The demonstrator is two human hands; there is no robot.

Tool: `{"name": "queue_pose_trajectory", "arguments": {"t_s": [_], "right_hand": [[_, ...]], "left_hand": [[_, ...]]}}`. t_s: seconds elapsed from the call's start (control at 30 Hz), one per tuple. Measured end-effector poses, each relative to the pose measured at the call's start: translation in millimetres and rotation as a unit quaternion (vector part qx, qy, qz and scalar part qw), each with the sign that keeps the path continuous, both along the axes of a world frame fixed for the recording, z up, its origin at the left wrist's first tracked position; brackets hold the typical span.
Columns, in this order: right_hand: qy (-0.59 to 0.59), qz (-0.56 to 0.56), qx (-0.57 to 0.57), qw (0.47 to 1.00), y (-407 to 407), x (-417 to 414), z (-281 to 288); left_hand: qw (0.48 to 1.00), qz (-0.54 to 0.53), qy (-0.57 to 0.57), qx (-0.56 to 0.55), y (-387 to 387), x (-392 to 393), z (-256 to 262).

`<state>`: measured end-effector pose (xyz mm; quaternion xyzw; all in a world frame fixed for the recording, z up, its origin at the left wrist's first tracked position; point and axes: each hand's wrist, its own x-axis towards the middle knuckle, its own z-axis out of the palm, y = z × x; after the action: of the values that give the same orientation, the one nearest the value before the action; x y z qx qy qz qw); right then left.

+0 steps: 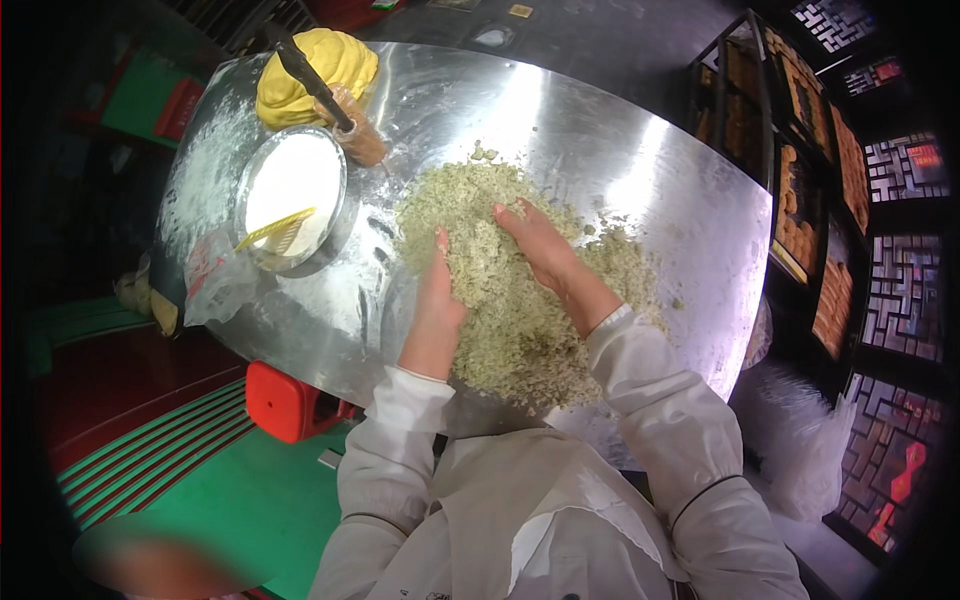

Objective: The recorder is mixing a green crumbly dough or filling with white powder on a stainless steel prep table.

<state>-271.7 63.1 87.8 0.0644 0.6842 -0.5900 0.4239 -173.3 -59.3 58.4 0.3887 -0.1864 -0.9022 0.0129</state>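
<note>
A large heap of pale green crumbly mixture (495, 300) lies on a stainless steel table (450, 97) before me. My left hand (439, 300) is at the heap's left side, its fingers partly sunk in the crumbs. On the other side, my right hand (540, 244) rests in the crumbs with thumb and fingers apart, bits sticking to them. Whether either hand grips a clump cannot be told. Up and to the left stand a metal bowl of white powder (292, 187) with a yellow plastic scraper (275, 229) in it, and a mass of yellow dough (322, 71).
By the dough lie a rolling pin (360, 139) and a dark-bladed tool (307, 75). A clear plastic bag (217, 277) hangs at the table's left edge. A red stool (281, 401) stands below. Racks of baked goods (795, 210) are at the right, and part of a person (165, 562) shows lower left.
</note>
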Motion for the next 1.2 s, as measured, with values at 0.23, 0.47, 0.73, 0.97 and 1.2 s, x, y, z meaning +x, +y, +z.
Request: {"name": "queue_pose_trajectory", "arguments": {"t_s": [0.23, 0.47, 0.73, 0.97, 1.2], "right_hand": [[0.065, 0.058, -0.044, 0.995, 12, -15, 11], [0.122, 0.112, 0.013, 0.986, 48, -45, -11], [0.191, 0.162, 0.150, 0.956, 109, -71, -67], [0.067, 0.287, 0.156, 0.943, 68, -12, -67], [0.030, 0.168, 0.093, 0.981, 41, 23, -47]], "left_hand": [[0.971, -0.062, 0.027, -0.231, -13, 16, 17], [0.908, -0.151, 0.032, -0.390, -30, 41, 10], [0.761, -0.274, -0.132, -0.572, -37, 95, -69], [0.957, -0.185, -0.115, -0.190, 20, 79, -54], [0.994, -0.094, 0.016, 0.054, 34, 53, -38]]}}
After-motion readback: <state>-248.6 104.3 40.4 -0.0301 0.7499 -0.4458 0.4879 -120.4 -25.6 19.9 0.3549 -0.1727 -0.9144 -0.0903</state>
